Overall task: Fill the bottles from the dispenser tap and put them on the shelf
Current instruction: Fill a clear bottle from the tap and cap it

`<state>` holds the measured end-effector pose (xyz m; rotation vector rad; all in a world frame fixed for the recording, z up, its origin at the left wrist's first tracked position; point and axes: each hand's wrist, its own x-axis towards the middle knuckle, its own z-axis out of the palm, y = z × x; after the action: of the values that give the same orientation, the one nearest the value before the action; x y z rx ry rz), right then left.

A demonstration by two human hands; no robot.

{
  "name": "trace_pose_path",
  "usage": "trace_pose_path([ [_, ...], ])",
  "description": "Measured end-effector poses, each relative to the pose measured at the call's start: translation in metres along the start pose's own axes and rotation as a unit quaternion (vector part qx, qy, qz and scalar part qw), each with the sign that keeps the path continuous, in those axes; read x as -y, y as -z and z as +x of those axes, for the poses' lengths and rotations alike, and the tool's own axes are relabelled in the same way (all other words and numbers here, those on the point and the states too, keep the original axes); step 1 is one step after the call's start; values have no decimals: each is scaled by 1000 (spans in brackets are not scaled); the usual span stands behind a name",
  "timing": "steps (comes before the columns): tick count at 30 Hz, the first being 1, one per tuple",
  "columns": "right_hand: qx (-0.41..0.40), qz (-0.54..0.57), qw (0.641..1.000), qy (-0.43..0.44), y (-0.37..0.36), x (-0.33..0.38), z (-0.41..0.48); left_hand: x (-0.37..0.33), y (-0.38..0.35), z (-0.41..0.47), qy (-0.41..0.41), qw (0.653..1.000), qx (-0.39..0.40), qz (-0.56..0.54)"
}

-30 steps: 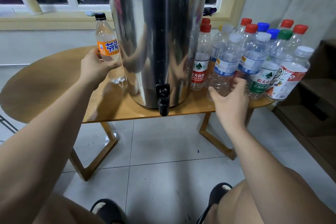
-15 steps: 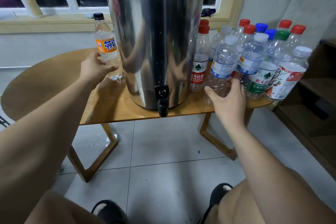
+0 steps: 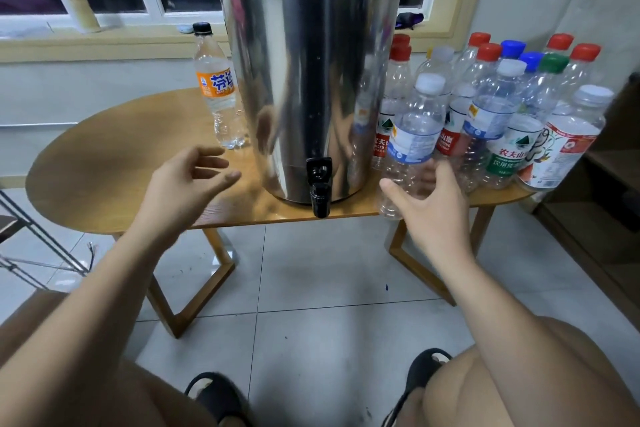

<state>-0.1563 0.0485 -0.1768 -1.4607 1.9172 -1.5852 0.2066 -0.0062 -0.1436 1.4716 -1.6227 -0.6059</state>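
Bottle w/ white cap now lifted, gripped by R hand; L hand released orange-label bottle.

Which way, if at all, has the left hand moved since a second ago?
Yes. The left hand released the orange-label bottle and drew back over the table, toward the person.

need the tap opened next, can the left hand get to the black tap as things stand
Probably yes: the left hand is open and empty, and only bare tabletop lies between it and the black tap.

Home room: tiled floor, wooden table, pump bottle on windowsill.
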Motion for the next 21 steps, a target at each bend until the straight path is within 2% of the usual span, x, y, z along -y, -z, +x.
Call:
trace_pose_path([
  [4, 39, 26, 999, 7, 0, 6, -21, -34, -12, -44, -44, 999, 14, -7],
  [9, 144, 48, 988, -14, -3, 4, -55, -59, -36, -85, -72, 995, -4, -71],
  [14, 310, 2, 951, 15, -8, 1, -86, -55, -49, -101, -113, 989, 42, -87],
  [21, 420, -83, 903, 45, -18, 2, -99, -46, -50, -105, -122, 979, 103, -126],
])
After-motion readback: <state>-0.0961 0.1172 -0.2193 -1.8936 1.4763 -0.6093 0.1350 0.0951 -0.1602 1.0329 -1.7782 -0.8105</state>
